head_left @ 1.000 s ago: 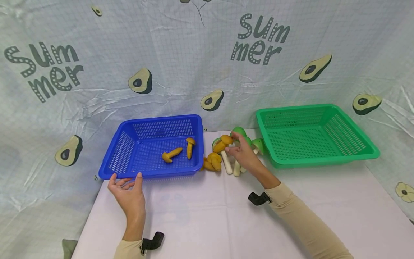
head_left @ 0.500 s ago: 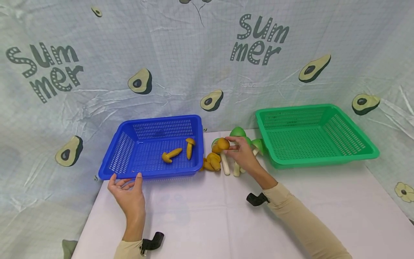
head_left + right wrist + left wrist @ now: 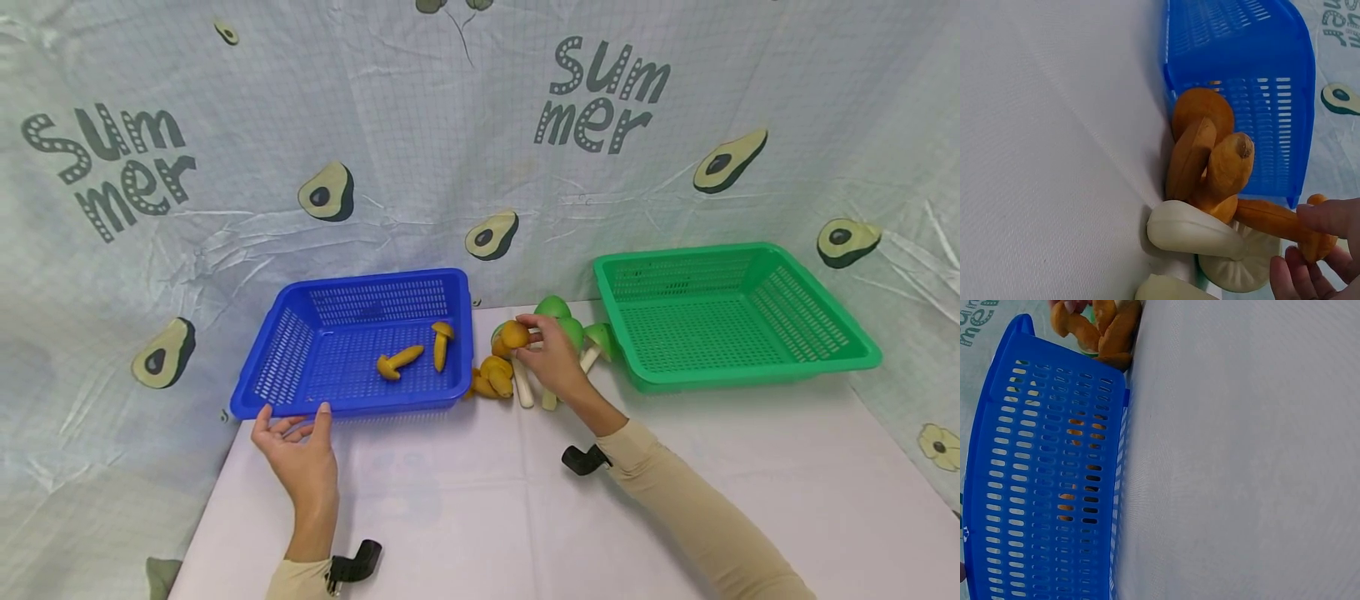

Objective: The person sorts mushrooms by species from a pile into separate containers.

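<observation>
My right hand (image 3: 557,360) pinches an orange-brown toy mushroom (image 3: 1269,220) by its cap, thumb on one side and fingers on the other. The stem points towards the blue basket in the right wrist view. Just below lies a small heap of orange mushrooms (image 3: 496,375), against the basket's right side. Beside and partly under my right hand are several green-capped mushrooms (image 3: 552,307) with white stems. My left hand (image 3: 302,458) holds the front rim of the blue basket (image 3: 352,407) near its left corner. Two orange mushrooms (image 3: 400,362) lie inside that basket.
A green basket (image 3: 750,377) stands at the right, close to the green-capped mushrooms; only its bare mesh floor shows inside. White cloth covers the table (image 3: 465,517). Behind it hangs a printed curtain (image 3: 405,150) with avocados and lettering.
My right hand has shifted slightly left with the orange mushroom, whose cap has turned towards the camera. The left hand keeps its place on the blue basket's rim.
</observation>
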Motion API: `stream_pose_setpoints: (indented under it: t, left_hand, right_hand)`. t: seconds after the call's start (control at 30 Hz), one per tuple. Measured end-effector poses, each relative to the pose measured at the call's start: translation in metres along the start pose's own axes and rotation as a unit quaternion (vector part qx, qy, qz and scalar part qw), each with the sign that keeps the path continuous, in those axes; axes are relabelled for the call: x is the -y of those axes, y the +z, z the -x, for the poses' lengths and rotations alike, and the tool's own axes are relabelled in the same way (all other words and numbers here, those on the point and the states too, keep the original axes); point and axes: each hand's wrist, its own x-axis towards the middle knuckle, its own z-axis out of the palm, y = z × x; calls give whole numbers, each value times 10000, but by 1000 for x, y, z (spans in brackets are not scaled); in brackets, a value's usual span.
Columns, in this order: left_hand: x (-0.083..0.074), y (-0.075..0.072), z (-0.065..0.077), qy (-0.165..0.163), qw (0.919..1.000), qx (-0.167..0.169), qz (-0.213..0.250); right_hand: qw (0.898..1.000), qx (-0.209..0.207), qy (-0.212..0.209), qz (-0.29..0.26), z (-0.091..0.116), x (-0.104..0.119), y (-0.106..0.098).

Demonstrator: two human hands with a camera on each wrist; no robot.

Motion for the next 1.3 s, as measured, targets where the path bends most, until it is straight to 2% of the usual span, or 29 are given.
stream_pose_setpoints:
  t: [0.2, 0.4, 0.6, 0.73, 1.0, 1.23, 1.3]
  left_hand:
    - [0, 0, 1, 1, 10000, 16, -43]
    - [1, 0, 0, 29, 10000, 26, -8]
    - [0, 1, 0, 53, 10000, -6, 80]
    - [-2, 1, 1, 6, 10000, 3, 54]
    - [-9, 3, 1, -85, 9999, -8, 62]
    - [-7, 1, 2, -144, 9999, -14, -65]
    - [-7, 2, 2, -125, 9999, 2, -93]
  right_hand:
    - [9998, 43, -64, -197, -1, 1, 4]
    - [10000, 44, 34, -73, -5, 1, 8]
    - [9996, 56, 108, -271, -9, 1, 12]
    - [9998, 1, 105, -195, -11, 1, 12]
    - [9997, -37, 72, -223, -14, 6, 2]
    - [9995, -21, 41, -302, -12, 8, -7]
    - [9988, -9, 72, -485, -11, 11, -10]
